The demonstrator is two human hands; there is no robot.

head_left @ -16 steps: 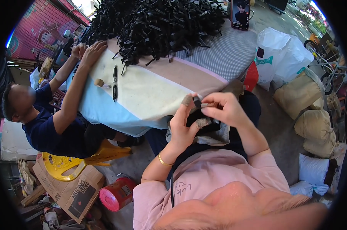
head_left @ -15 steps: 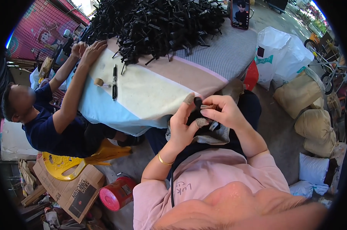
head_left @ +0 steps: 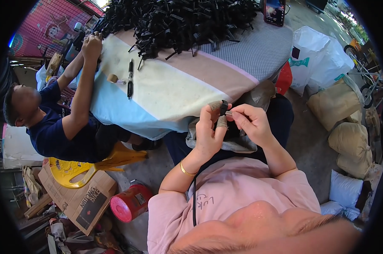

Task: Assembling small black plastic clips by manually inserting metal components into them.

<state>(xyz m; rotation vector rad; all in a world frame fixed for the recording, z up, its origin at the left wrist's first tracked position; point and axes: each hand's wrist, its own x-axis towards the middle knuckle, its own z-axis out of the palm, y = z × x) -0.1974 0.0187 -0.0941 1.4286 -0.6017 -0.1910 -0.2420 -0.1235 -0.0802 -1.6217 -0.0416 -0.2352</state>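
My left hand (head_left: 211, 129), with wrapped tan coverings on its thumb and a fingertip, pinches a small black strap-like piece (head_left: 223, 106). Close against it, the fingers of my right hand (head_left: 254, 122) are closed on a small pale, metallic-looking thing (head_left: 228, 113), which meets the black piece's side. Its exact kind is too small to tell. Both hands are above my lap, just off the near table edge. Under them a greyish cloth or bag (head_left: 238, 146) lies across my lap, partly hidden by my hands.
A large heap of black strap pieces (head_left: 187, 25) covers the far side of the cloth-covered table (head_left: 166, 91). On it lie a black pen (head_left: 130, 80) and a small tan roll (head_left: 112, 78); a phone (head_left: 275, 12) stands behind. A co-worker (head_left: 68, 122) sits left. Sacks (head_left: 348, 139) and a red bucket (head_left: 130, 201) flank me.
My left thumb and finger have closed together on the black piece, and my right hand has brought the pale thing against it. The co-worker's hands have come together, off the table.
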